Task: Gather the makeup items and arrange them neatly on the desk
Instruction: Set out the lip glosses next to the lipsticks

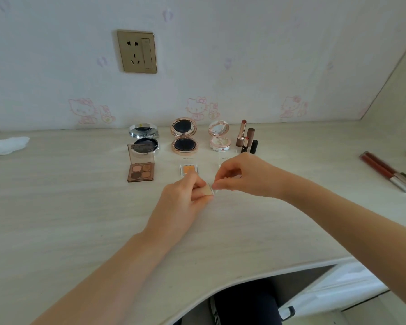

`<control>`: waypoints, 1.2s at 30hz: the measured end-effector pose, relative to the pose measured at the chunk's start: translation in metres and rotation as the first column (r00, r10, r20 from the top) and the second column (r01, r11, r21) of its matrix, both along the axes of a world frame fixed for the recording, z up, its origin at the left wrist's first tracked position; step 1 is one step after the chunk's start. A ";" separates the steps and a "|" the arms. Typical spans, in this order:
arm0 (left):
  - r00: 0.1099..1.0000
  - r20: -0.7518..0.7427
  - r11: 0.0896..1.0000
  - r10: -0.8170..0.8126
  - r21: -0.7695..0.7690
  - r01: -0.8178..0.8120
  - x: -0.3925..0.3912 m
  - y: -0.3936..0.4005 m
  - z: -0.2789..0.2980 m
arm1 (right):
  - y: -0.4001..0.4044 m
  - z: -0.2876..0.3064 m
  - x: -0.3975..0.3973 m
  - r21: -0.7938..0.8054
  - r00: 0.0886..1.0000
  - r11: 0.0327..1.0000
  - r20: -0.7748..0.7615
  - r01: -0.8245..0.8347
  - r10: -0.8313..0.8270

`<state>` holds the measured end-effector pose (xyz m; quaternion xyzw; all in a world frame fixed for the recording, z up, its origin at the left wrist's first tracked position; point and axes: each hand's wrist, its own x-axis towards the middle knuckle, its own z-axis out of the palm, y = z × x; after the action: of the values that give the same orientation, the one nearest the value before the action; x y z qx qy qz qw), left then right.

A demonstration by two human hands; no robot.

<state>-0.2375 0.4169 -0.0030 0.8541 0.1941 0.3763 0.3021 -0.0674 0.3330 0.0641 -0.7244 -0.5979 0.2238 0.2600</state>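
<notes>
**Small pan pinched over the pale desk**

Both hands' grips clamp a small beige eyeshadow pan [208,191]: left hand [185,193] beneath, right hand [242,174] pinching its clear lid. Beyond the grip, open compacts [184,137] line the pale wood-grain desk [80,207] under cartoon-cat wallpaper [220,66].

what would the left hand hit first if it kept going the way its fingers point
Probably the right hand: the left hand points right and slightly away, gripping a small beige pan, and the right fingertips already meet that pan's far end. Depth is unclear.
</notes>
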 end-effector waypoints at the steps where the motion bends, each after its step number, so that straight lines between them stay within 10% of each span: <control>1: 1.000 0.000 1.000 -0.003 -0.026 0.003 0.000 0.000 0.000 | -0.001 0.000 0.000 0.011 1.000 1.000 0.022 -0.003 0.003; 9: 0.998 0.008 0.976 -0.059 -0.210 0.059 0.002 0.000 0.004 | -0.001 0.011 -0.001 0.103 0.988 0.992 0.144 -0.072 0.057; 12: 0.999 0.033 0.958 -0.019 -0.285 0.028 0.001 -0.001 0.005 | -0.002 0.003 -0.008 0.222 0.977 0.965 -0.189 0.141 -0.100; 19: 0.997 0.067 0.970 0.038 -0.244 -0.020 0.003 -0.005 0.007 | 0.003 -0.047 -0.045 0.219 0.619 0.834 -0.765 0.506 -0.175; 36: 0.994 0.102 0.957 0.037 -0.290 -0.006 0.002 -0.001 0.003 | 0.002 -0.050 -0.044 0.281 0.533 0.818 -0.846 0.502 -0.036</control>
<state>-0.2352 0.4163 0.0005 0.7772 0.2400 0.3922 0.4296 -0.1110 0.3348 0.0141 -0.5342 -0.3228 0.3233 0.7113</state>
